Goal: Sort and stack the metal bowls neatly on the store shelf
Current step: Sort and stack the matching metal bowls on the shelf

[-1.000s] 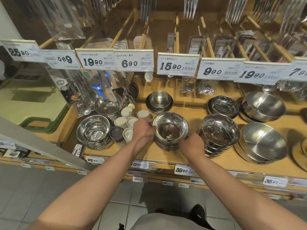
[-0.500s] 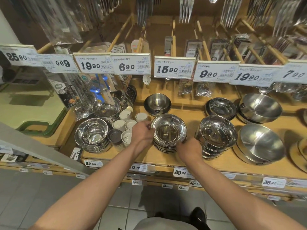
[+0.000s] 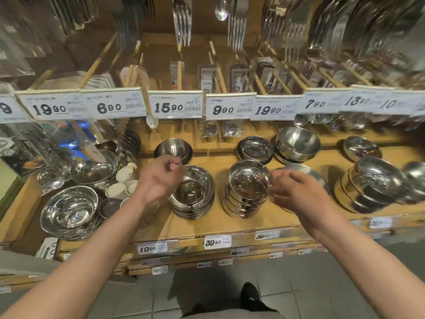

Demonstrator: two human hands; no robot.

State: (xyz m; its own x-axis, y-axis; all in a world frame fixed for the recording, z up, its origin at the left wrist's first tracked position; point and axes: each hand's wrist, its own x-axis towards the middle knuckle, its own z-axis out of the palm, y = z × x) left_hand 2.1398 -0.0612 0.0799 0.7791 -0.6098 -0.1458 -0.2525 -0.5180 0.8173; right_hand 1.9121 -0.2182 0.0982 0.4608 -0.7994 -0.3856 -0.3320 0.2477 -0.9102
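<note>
Hands: both hands have let go of the bowl stack they were holding half a second ago, and now they are up in the air and apart.
Left hand: it floats just left of the middle bowl stack and holds nothing. Its fingers are curled in loosely. Before, it gripped the left rim of this stack.
Right hand: it has moved over to the right side of the tall bowl stack. Its fingers are spread and a little bent, right beside the top rim. I cannot tell if they touch it.
Middle bowl stack: it sits on the wooden shelf between the two hands, with no hand on it now.
Single bowl: it sits alone behind the left hand, farther back on the shelf.
Wide bowl stack: it sits well to the left of the left hand, near the front edge.
White cups: they stand just left of the left hand.
Far bowl stack: it sits well to the right of the right hand and looks blurry.
Price tags: they hang in a row above both hands. More tags show on the right side than before.
</note>
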